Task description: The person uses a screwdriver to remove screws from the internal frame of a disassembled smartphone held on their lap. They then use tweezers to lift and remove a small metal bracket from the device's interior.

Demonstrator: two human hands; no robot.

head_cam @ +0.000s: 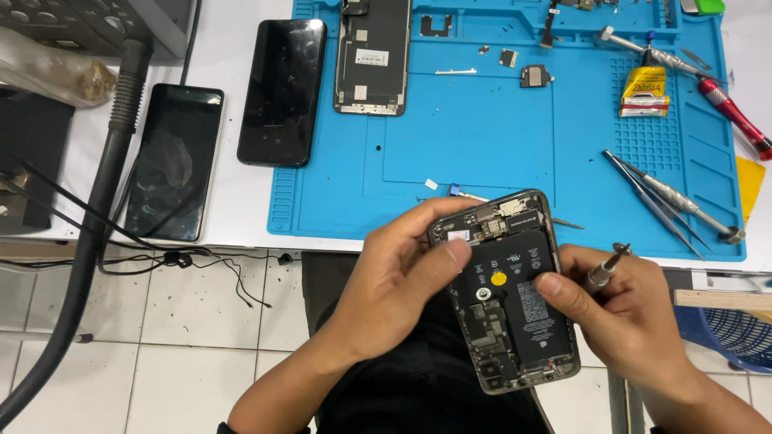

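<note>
Opened phone [507, 289], back shell with black battery and boards exposed, held above lap, near edge of blue work mat [482, 145], tilted with top end toward far side.

Left hand [394, 281] closed around phone's left edge; thumb pressed on upper part of battery area, fingers wrapped behind. Right hand [627, 309] against phone's right edge, thumb tip resting on battery's right side, remaining fingers clamped on small screwdriver [605, 269]; tip of driver points up and away, not on any screw.

Progress, judged from layout: disassembly well along. Screen assembly [371, 56] already off, lying inner side up at far left of mat. Small metal brackets and loose parts [531, 74] spread across far middle of mat, so some shields appear removed. Battery and main board not yet out of shell; yellow dot marker on battery visible. Whether all connectors are freed cannot be told: too small.

Surroundings: two other dark phones, one [283, 88] just left of mat, another [175, 161] farther left, both screen up on white table. Tweezers [647, 197] and second metal driver [683, 205] at right of mat; red-handled tool [736, 116] at far right; yellow glue tube [645, 90] on mat's gridded patch. Thick grey hose [96, 193] crossing left side, thin black wires hanging below table edge. Tiled floor beneath; blue basket [732, 333] at near right.
</note>
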